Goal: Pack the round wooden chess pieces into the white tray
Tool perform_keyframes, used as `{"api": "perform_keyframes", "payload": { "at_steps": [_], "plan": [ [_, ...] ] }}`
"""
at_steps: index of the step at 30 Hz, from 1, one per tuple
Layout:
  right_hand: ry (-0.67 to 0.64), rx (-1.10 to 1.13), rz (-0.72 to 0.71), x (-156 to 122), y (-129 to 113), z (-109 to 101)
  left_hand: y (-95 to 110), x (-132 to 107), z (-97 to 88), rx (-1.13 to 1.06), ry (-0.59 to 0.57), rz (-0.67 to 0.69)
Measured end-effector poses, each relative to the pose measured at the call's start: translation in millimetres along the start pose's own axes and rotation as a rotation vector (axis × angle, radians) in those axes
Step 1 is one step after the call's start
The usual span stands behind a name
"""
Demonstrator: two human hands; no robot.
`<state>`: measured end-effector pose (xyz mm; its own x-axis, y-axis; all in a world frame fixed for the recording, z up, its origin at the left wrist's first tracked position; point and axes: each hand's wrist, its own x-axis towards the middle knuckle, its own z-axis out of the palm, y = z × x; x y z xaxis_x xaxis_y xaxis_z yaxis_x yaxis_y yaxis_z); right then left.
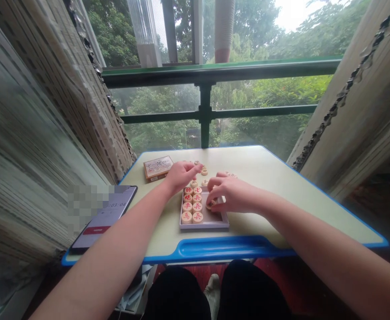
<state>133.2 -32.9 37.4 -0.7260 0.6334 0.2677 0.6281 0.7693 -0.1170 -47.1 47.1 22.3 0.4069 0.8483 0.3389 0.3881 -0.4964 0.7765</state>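
Wooden xiangqi pieces (197, 206) with red characters stand in two columns along the left of a shallow white box (203, 225). My right hand (231, 192) reaches into the box's right part, its fingers curled round a piece (210, 205) low over the box floor. The character on that piece is partly covered. My left hand (182, 175) is beyond the box's far left corner, thumb and fingers apart above the table, close to loose pieces (204, 171). Whether its fingertips touch one, I cannot tell. More loose pieces (231, 174) lie behind my right hand.
A flat printed carton (158, 168) lies at the table's far left. A phone (121, 209) showing a timer rests at the left edge. The pale folding table (264, 173) has a blue rim and front groove (224, 247). Curtains (343, 133) hang at both sides.
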Motion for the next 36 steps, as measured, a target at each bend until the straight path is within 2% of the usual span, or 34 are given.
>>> {"api": "perform_keyframes", "payload": {
  "at_steps": [6,13,18,27,36],
  "plan": [
    [0.012,0.028,0.04,-1.2,-2.3,-0.8,0.0,-1.6,-1.2,0.039,0.002,0.002],
    [0.025,0.037,0.039,0.5,-0.7,2.2,4.5,-3.1,-3.9,-0.01,0.03,-0.02],
    [0.013,0.015,0.09,-0.3,2.5,0.8,2.1,-2.5,-3.4,-0.017,0.04,-0.011],
    [0.013,0.007,0.053,0.1,1.4,2.8,0.7,-0.5,-3.1,0.008,0.039,0.006],
    [-0.02,0.024,0.082,-1.0,5.0,2.9,0.6,-1.6,0.5,0.04,0.017,0.033]
  ]
}}
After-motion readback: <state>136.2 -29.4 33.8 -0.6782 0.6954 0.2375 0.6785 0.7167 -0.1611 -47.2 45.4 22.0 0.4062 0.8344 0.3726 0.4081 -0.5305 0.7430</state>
